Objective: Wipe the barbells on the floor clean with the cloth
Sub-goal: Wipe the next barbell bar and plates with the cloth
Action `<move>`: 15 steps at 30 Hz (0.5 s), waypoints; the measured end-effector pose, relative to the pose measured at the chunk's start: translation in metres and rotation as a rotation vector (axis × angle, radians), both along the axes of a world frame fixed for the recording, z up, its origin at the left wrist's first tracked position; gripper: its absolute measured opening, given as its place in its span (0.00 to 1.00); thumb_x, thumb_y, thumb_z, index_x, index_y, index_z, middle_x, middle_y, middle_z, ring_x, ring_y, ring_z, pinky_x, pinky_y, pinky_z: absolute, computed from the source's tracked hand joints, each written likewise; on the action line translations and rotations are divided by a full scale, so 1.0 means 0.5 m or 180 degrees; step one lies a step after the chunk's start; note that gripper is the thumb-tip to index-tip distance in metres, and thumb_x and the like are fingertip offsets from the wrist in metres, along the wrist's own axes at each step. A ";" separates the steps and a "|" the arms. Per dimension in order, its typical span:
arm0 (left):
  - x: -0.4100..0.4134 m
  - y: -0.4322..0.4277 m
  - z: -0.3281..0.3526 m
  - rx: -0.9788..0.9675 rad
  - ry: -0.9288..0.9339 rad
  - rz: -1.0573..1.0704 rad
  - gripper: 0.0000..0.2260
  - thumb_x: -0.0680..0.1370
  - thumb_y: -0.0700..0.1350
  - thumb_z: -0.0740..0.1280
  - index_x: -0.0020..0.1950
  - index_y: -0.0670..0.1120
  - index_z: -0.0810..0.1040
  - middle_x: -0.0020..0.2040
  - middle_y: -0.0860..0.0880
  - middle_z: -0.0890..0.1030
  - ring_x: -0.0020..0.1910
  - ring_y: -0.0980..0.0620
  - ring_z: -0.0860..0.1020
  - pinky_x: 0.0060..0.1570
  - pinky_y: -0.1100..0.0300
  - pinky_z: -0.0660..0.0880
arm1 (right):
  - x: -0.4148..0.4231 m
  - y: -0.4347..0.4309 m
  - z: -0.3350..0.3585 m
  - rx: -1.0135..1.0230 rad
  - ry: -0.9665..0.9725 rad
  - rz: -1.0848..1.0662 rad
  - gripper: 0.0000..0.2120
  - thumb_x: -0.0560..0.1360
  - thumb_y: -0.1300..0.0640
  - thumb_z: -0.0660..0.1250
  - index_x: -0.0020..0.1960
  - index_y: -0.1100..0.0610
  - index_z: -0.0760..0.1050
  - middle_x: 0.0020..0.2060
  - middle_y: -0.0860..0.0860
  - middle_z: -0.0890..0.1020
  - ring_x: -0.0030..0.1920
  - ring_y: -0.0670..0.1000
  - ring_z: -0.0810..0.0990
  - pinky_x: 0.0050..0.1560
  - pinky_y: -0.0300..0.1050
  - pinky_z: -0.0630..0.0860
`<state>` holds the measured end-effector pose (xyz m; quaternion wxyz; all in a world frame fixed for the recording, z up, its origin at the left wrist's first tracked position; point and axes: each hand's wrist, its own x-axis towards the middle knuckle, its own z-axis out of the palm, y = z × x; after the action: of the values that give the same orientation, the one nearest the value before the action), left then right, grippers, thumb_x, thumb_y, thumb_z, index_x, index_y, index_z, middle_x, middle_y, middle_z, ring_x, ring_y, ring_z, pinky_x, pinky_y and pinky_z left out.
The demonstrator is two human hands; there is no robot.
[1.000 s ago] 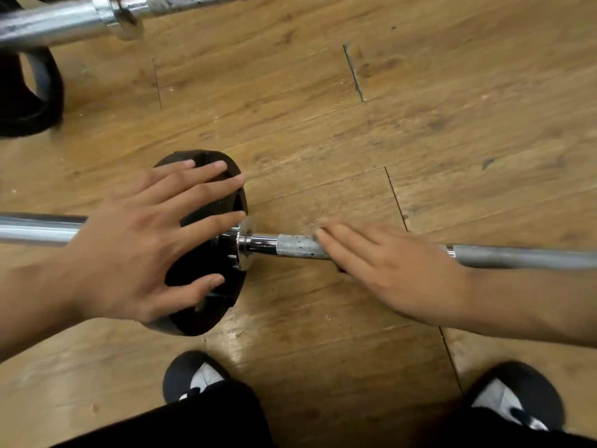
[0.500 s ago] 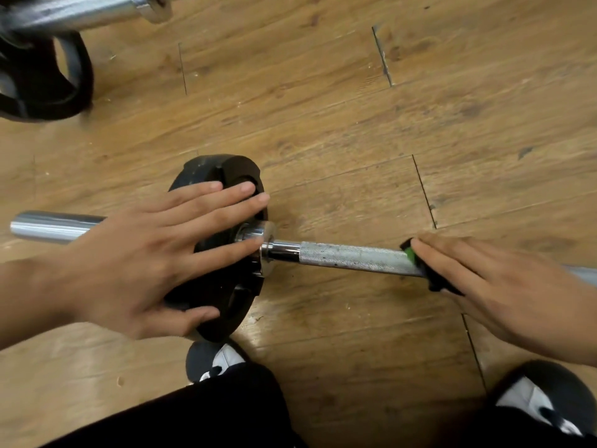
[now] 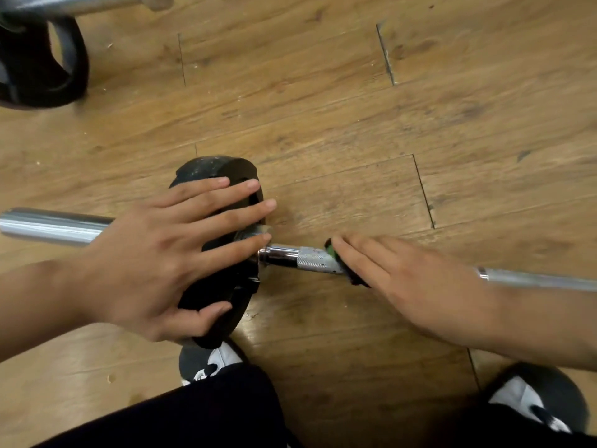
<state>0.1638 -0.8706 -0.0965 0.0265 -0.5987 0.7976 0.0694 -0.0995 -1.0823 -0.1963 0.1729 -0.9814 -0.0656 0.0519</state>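
A chrome barbell [image 3: 311, 259] lies across the wooden floor, with a black weight plate [image 3: 216, 168] on its left sleeve. My left hand [image 3: 155, 253] rests flat on the plate, fingers spread and straight over the collar. My right hand [image 3: 413, 286] presses a small dark cloth with a green edge [image 3: 331, 248] onto the knurled shaft just right of the collar, fingers straight along the bar. Most of the cloth is hidden under that hand.
A second barbell [image 3: 80, 1] with a black plate [image 3: 42, 69] lies at the top left. My two shoes [image 3: 213, 360] [image 3: 536, 399] and dark trouser legs sit at the bottom edge. Wooden floor [image 3: 323, 108] stretches beyond the bar.
My right hand slid the cloth right along the knurled shaft, then back left toward the collar. My left hand stayed on the plate.
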 end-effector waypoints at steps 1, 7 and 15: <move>0.006 -0.008 -0.002 0.0007 0.0062 -0.0023 0.32 0.76 0.60 0.65 0.74 0.42 0.77 0.80 0.40 0.68 0.82 0.38 0.62 0.78 0.38 0.63 | -0.046 -0.031 -0.002 -0.0174 -0.0112 -0.0088 0.31 0.79 0.63 0.59 0.81 0.62 0.57 0.73 0.60 0.72 0.60 0.61 0.80 0.54 0.56 0.83; 0.092 -0.096 -0.003 0.0160 0.0214 0.0067 0.32 0.79 0.62 0.61 0.73 0.41 0.78 0.80 0.38 0.67 0.82 0.38 0.60 0.72 0.32 0.67 | -0.172 -0.152 -0.009 -0.0706 -0.0175 -0.0422 0.37 0.78 0.61 0.63 0.84 0.61 0.52 0.76 0.64 0.69 0.70 0.66 0.73 0.69 0.59 0.69; 0.024 -0.060 -0.030 -0.0502 -0.0364 0.0105 0.28 0.82 0.59 0.60 0.72 0.40 0.79 0.79 0.35 0.67 0.80 0.36 0.65 0.79 0.38 0.59 | 0.160 -0.045 -0.048 -0.0935 -0.1016 -0.0302 0.28 0.80 0.60 0.56 0.79 0.67 0.63 0.70 0.66 0.75 0.70 0.65 0.75 0.67 0.55 0.74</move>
<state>0.1759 -0.9008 -0.1112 0.0236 -0.6149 0.7878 -0.0274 -0.0195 -1.1046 -0.2204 0.0178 -0.9938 -0.0376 -0.1032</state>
